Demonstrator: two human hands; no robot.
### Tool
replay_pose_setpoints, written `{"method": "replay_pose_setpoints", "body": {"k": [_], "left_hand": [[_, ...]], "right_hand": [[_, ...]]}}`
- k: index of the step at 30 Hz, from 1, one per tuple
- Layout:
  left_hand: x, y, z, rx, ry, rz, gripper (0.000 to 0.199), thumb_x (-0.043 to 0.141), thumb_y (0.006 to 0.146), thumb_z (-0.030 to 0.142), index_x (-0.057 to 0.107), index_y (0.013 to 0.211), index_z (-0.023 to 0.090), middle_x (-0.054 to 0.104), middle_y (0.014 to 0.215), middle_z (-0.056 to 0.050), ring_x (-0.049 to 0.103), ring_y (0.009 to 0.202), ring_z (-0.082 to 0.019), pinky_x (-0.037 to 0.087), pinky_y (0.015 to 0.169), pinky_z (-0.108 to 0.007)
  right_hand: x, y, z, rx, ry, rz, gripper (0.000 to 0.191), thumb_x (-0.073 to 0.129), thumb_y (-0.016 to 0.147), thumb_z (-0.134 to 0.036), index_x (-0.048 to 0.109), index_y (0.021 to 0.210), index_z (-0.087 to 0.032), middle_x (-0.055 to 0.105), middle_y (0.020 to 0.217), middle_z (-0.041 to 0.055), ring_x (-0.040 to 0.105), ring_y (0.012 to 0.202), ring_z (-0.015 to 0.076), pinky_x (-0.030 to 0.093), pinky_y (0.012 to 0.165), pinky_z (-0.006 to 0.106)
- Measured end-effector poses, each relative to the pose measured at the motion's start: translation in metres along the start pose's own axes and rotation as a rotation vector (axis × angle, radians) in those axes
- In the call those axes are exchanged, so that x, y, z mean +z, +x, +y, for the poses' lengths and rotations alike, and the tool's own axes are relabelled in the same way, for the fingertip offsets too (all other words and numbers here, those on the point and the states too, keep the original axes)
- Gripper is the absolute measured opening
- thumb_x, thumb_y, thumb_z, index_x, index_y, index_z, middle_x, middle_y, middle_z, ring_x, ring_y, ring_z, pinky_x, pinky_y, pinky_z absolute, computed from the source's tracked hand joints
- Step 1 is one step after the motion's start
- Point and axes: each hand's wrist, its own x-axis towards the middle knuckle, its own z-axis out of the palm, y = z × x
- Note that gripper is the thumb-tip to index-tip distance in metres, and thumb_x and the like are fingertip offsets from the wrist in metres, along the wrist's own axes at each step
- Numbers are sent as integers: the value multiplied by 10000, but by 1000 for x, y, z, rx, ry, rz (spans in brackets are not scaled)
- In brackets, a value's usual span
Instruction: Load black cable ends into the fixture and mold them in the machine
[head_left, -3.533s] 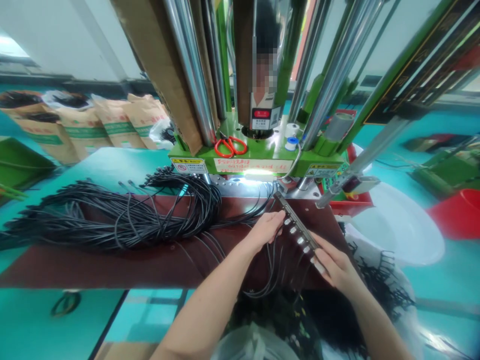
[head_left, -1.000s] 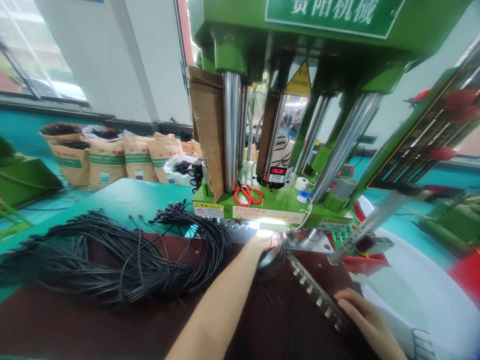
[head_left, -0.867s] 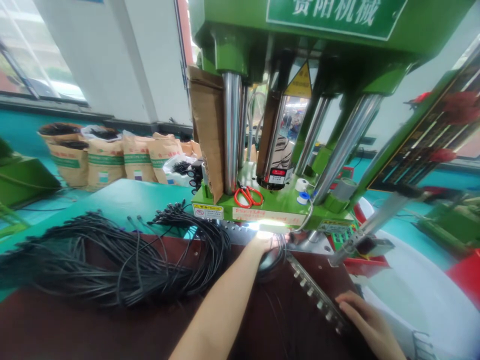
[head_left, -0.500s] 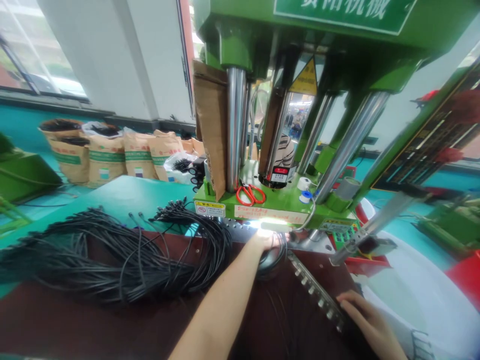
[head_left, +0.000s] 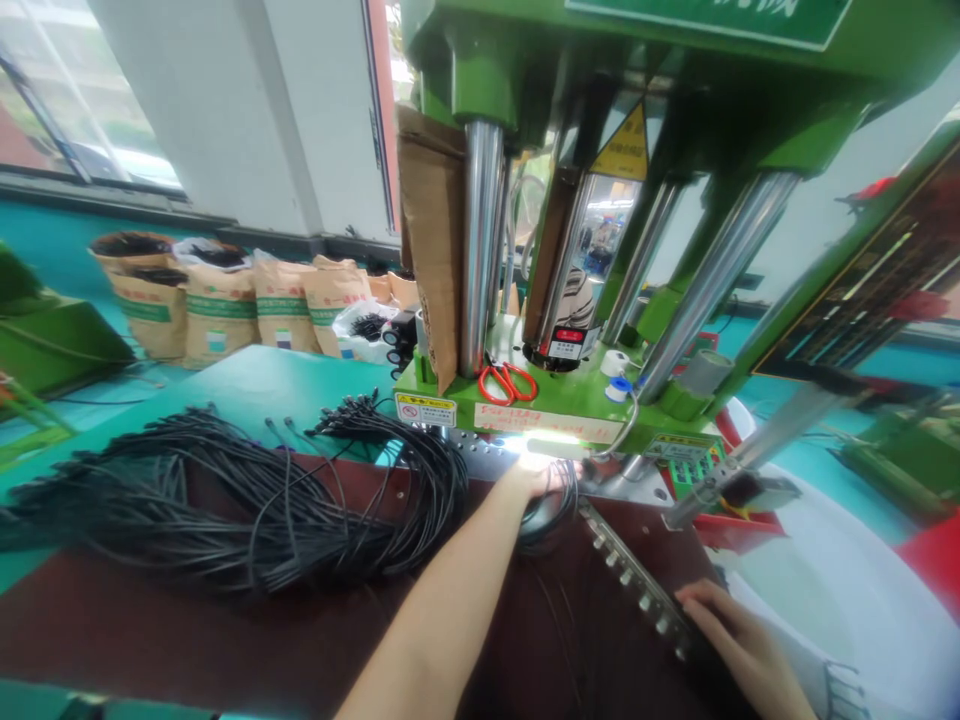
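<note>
Under the bright lamp [head_left: 555, 446] at the foot of the green press, my left hand [head_left: 541, 478] is closed on a small bunch of black cables [head_left: 551, 525], which loop down beside it onto the brown work surface. Glare and the cables partly cover its fingertips. To the right, my right hand [head_left: 724, 625] grips the near end of a long metal bar [head_left: 630, 568] with a row of small silvery pegs along it. The bar lies slanted, its far end close to the press bed [head_left: 495, 465].
A big heap of black cables [head_left: 225, 510] covers the left of the table. Red-handled scissors [head_left: 508, 383] and a blue-and-white spool [head_left: 619, 389] lie on the press base [head_left: 431, 378]. A slanted metal post [head_left: 709, 490] stands at right, beside a white tub [head_left: 810, 570].
The view has shifted slightly, so the scene sits a little further right. Both hands keep their places on the cables and the bar.
</note>
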Motion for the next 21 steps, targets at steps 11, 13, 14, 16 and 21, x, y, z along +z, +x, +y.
{"method": "replay_pose_setpoints", "body": {"k": [11, 13, 14, 16, 21], "left_hand": [[17, -18, 5, -37, 33, 73, 122, 486, 736, 101, 545, 841, 80, 609, 699, -103, 594, 619, -152, 481, 613, -286], [21, -23, 6, -31, 37, 70, 124, 508, 717, 73, 547, 835, 88, 610, 684, -84, 594, 600, -141, 480, 608, -276], [22, -24, 6, -28, 38, 69, 128, 517, 710, 63, 547, 831, 89, 610, 674, -77, 593, 591, -138, 480, 605, -273], [24, -26, 6, -22, 40, 70, 130, 530, 700, 53, 547, 824, 89, 607, 655, -67, 592, 572, -134, 479, 596, -270], [29, -29, 7, -1, 51, 79, 142, 561, 695, 64, 547, 835, 82, 610, 643, -61, 594, 555, -133, 476, 588, -270]], "right_hand": [[-1, 5, -4, 3, -13, -87, 278, 474, 777, -451, 634, 748, -226, 660, 740, 17, 607, 718, 192, 485, 661, 237], [-3, 10, -10, -9, -36, -137, 255, 467, 789, -420, 634, 749, -232, 662, 736, 10, 606, 709, 189, 482, 652, 242], [-4, 13, -15, -24, -55, -158, 243, 464, 794, -404, 635, 758, -235, 664, 746, 8, 607, 714, 189, 480, 653, 246], [-4, 25, -28, -71, -108, -171, 224, 453, 803, -373, 634, 794, -241, 668, 799, 11, 609, 749, 195, 478, 675, 260], [11, 83, -70, -285, -205, -121, 237, 405, 823, -308, 609, 908, -222, 638, 930, 53, 583, 875, 215, 456, 784, 329]]}}
